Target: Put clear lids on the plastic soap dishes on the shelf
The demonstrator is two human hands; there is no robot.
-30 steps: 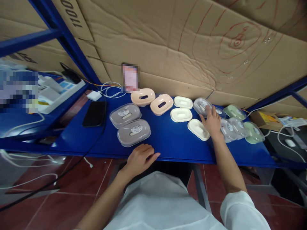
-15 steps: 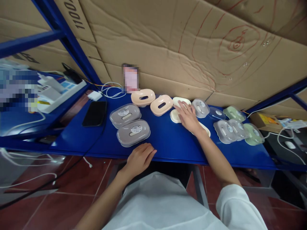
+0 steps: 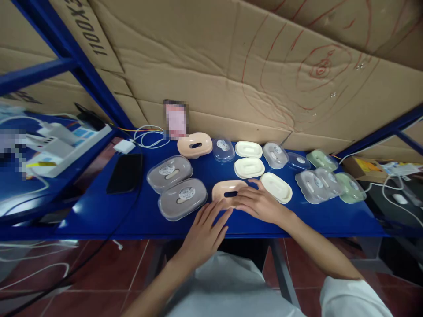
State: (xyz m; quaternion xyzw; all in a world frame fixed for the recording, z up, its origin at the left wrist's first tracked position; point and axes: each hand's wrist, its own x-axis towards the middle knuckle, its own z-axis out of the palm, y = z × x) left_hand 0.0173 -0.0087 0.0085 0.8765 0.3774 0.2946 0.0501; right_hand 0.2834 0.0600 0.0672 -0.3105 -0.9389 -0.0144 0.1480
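A peach soap dish (image 3: 222,189) with a slot in its middle lies near the front of the blue table. My right hand (image 3: 259,203) curls its fingers over the right end of this dish. At its near edge is my left hand (image 3: 206,231), fingers stretched out and somewhat apart, the tips at or touching the rim. Just right of my right hand sits a cream soap dish (image 3: 277,188), with a cream tray (image 3: 249,168) and another cream piece (image 3: 248,149) behind. To the left are two grey soap boxes (image 3: 182,199) under clear lids.
Behind stand another peach soap dish (image 3: 194,144) and a clear lid (image 3: 224,150). Several lidded grey boxes (image 3: 310,186) and green boxes (image 3: 350,187) are grouped at the right. A black phone (image 3: 124,173) and white cables lie left. Cardboard (image 3: 205,79) walls off the back.
The peach dish has come from the back row to the front under my right hand. A clear lid now shows where it was. My left hand has moved up to the dish.
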